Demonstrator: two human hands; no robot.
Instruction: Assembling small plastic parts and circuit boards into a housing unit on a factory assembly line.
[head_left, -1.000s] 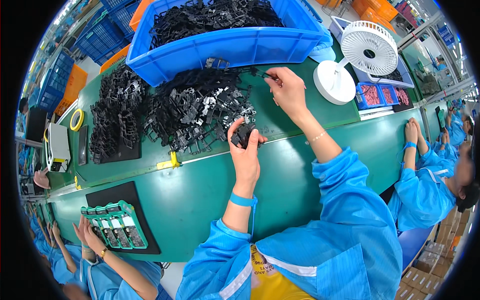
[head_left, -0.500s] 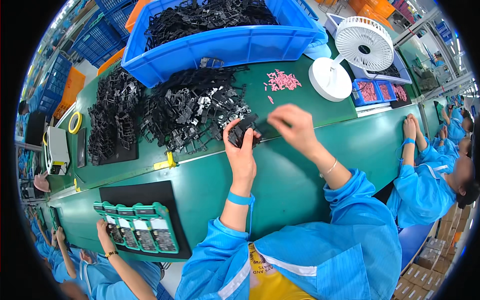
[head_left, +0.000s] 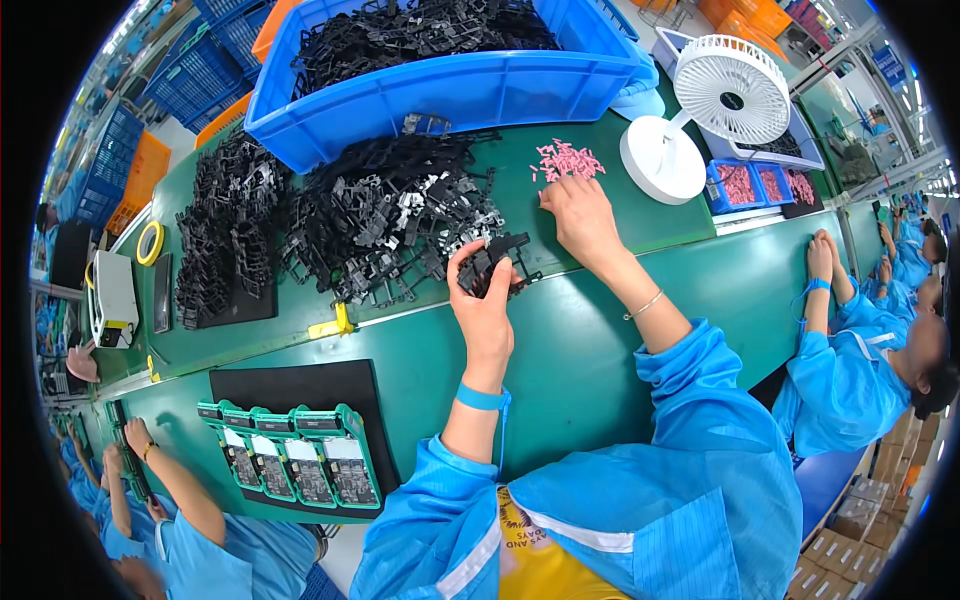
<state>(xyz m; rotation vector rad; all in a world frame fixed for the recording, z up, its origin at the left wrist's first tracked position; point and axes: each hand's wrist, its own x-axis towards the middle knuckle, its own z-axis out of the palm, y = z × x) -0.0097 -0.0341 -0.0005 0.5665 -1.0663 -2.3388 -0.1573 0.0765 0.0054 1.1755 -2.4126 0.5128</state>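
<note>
My left hand [head_left: 484, 312] is closed round a black plastic bracket [head_left: 512, 250], with the thumb across it, just above the table's near strip. My right hand [head_left: 583, 222] reaches to the near edge of a pile of small pink pieces [head_left: 566, 158]. Its fingers are pinched together and pointing down; whatever is between the tips is hidden. A large heap of black plastic brackets [head_left: 385, 225] lies beyond my left hand, some with shiny faces.
A blue bin [head_left: 450, 97] full of black parts stands behind the heap. At right are a white fan [head_left: 665, 160] and small blue trays [head_left: 732, 187] of pink pieces. Green-framed circuit boards [head_left: 290, 455] lie on a black mat at left. Co-workers sit on both sides.
My right hand has moved away from the bracket to the pink pile. My left hand still holds the bracket. The boards and mat have shifted right, and the left co-worker's hand has left them.
</note>
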